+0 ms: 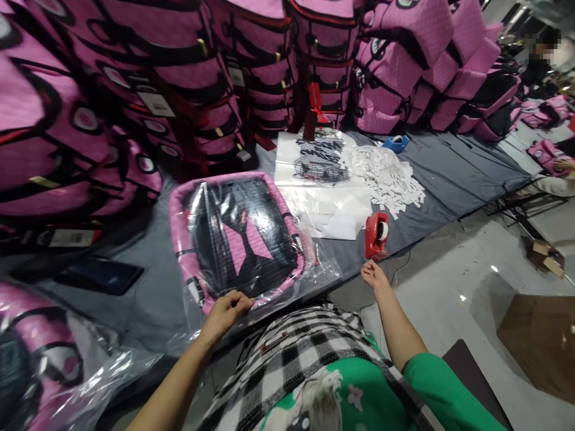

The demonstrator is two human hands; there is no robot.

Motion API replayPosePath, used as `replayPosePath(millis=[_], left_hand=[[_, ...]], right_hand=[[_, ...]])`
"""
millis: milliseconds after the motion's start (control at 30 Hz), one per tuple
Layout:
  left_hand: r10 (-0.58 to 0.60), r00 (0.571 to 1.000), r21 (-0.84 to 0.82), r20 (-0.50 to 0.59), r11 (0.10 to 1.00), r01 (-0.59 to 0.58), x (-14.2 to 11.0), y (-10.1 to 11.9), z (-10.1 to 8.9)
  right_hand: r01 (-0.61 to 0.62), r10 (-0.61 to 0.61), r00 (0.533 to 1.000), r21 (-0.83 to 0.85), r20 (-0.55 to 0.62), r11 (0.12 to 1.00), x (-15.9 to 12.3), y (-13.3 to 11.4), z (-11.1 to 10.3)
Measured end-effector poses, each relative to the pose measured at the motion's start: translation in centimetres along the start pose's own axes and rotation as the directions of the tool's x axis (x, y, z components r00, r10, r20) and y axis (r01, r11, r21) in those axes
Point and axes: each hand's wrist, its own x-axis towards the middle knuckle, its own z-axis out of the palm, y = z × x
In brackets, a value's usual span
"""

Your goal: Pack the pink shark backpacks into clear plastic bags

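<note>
A pink and black bag in a clear plastic bag (265, 281) lies flat on the table in front of me, with a pink bow-like shape (247, 242) on its black panel. My left hand (230, 310) has its fingers closed at the near edge of the plastic. Just in front of the red tape dispenser (376, 236), which carries a white roll, my right hand (375, 275) is closed in a pinch. Whatever it may hold is too small to make out.
Stacked pink bags (269, 72) line the table's far side. White sheets (323, 209), a heap of white slips (386, 179) and a blue tape dispenser (396, 143) lie beyond. A dark phone (101, 274) and another wrapped bag (49, 359) are left. A cardboard box (539, 341) stands right.
</note>
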Motion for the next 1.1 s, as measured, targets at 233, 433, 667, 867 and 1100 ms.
replayPosePath(millis=[233,433,667,867,1100], left_hand=[[0.003,0.999,-0.027,-0.04,1.0,-0.004,0.2,0.3,0.4],[0.006,0.999,-0.048,-0.053,0.999,-0.008,0.3,-0.5,0.6],[0.03,0.998,-0.028,-0.062,0.999,-0.031,0.2,-0.5,0.7],[0.041,0.997,-0.016,-0.06,0.999,-0.042,0.1,-0.5,0.7],[0.092,0.994,0.058,-0.056,0.994,-0.088,-0.2,-0.6,0.6]], right_hand=[[0.252,0.148,0.642,-0.39,0.752,0.886,-4.9,-1.0,11.6],[0.973,0.522,0.161,-0.224,0.838,0.059,-6.1,-1.6,22.0],[0.901,0.607,0.385,-0.142,0.695,-0.41,-5.3,0.6,25.6],[0.817,0.368,0.489,-0.268,0.791,-0.511,-5.3,0.2,22.2],[0.929,0.085,0.369,-0.367,0.926,-0.035,-5.3,5.5,17.8]])
